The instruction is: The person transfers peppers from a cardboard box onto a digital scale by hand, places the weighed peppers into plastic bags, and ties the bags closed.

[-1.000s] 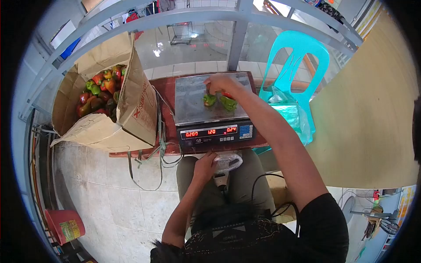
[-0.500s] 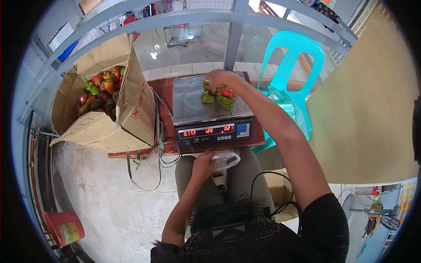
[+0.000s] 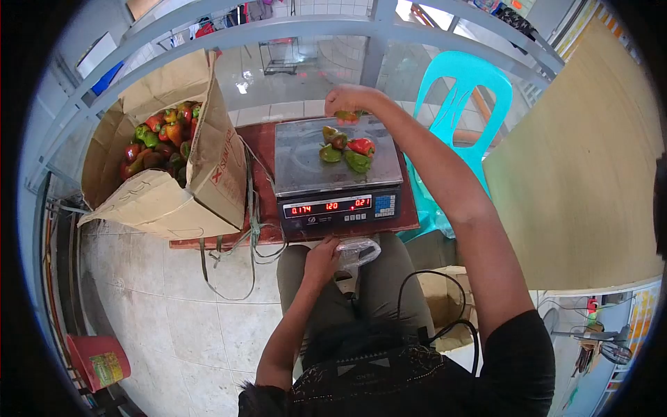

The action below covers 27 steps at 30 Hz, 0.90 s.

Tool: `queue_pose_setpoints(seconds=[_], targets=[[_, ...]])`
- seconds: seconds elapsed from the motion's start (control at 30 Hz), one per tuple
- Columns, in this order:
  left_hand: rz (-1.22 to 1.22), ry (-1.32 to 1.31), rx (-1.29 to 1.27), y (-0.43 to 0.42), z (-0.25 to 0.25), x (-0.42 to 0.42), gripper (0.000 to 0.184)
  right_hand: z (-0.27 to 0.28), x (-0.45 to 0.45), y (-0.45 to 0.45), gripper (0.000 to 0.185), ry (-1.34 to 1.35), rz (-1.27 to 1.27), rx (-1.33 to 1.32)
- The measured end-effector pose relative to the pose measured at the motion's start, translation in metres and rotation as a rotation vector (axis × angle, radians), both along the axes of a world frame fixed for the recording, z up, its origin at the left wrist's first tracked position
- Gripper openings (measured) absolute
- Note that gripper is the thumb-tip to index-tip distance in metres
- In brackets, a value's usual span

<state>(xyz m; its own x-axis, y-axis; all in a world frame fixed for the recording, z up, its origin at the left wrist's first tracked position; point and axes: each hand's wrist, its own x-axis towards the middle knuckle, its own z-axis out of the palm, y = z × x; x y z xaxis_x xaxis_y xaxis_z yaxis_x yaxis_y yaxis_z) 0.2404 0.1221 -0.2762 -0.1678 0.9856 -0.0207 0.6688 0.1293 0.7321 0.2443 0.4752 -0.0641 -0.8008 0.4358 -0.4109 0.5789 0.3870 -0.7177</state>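
Note:
My right hand (image 3: 349, 101) is closed above the far edge of the digital scale (image 3: 299, 163), with a green and reddish bell pepper (image 3: 347, 117) showing beneath it. On the metal pan lie several other bell peppers: a red one (image 3: 361, 146), a green one (image 3: 357, 162), another green one (image 3: 330, 153) and brownish ones (image 3: 336, 137). The scale's red display (image 3: 331, 207) reads 0.174, 1.20 and 0.21. By my lap, at the scale's front, my left hand (image 3: 322, 261) grips a clear plastic bag (image 3: 359, 253); its fingertips are partly hidden.
A tall open cardboard box (image 3: 222, 174) of mixed peppers (image 3: 163, 142) stands left of the scale on the red-brown table (image 3: 260, 139). A turquoise plastic chair (image 3: 479, 132) is at the right, near a wooden panel (image 3: 570, 174). Grey metal rails (image 3: 299, 29) run behind.
My right hand has moved up and away from the peppers on the pan toward the far edge. The first reading went from 0.172 to 0.174. My left hand stays put.

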Motion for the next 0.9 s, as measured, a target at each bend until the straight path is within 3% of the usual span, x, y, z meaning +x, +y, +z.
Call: queue_pose_setpoints(seconds=[0.13, 0.23, 0.37, 0.43, 0.53, 0.63, 0.73, 0.8, 0.83, 0.87, 0.9], targets=[[-0.011, 0.029, 0.001, 0.0, -0.001, -0.002, 0.028, 0.042, -0.021, -0.024, 0.04, 0.167, -0.029, -0.169], [0.0, -0.016, 0.001, 0.0, -0.003, -0.001, 0.026, 0.087, -0.06, -0.041, 0.046, 0.348, 0.15, -0.203], [0.005, 0.001, 0.051, 0.0, 0.002, -0.002, 0.022, 0.133, -0.144, -0.063, 0.044, 0.378, 0.332, -0.221], [0.002, -0.009, 0.023, -0.002, -0.003, -0.005, 0.024, 0.145, -0.175, -0.093, 0.041, 0.477, 0.201, -0.21], [0.037, -0.028, 0.075, -0.005, -0.004, -0.009, 0.025, 0.148, -0.216, -0.112, 0.044, 0.615, 0.188, 0.242], [0.083, -0.075, 0.121, -0.007, 0.006, -0.011, 0.027, 0.137, -0.154, -0.106, 0.045, 0.808, 0.286, 0.588], [0.174, -0.189, 0.186, -0.007, 0.009, -0.016, 0.026, 0.099, -0.061, -0.1, 0.035, 0.628, 0.432, 0.51], [0.192, -0.158, 0.213, -0.007, 0.028, -0.02, 0.025, 0.054, 0.011, -0.115, 0.033, 0.461, 0.343, 0.355], [0.202, -0.139, 0.227, -0.006, 0.036, -0.023, 0.024, 0.013, 0.043, -0.12, 0.035, 0.506, 0.349, 0.318], [0.208, -0.152, 0.202, -0.003, 0.038, -0.025, 0.023, 0.007, 0.073, -0.14, 0.038, 0.28, 0.318, 0.315], [0.202, -0.137, 0.196, -0.001, 0.044, -0.025, 0.022, -0.013, 0.098, -0.157, 0.042, 0.284, 0.281, 0.207]])
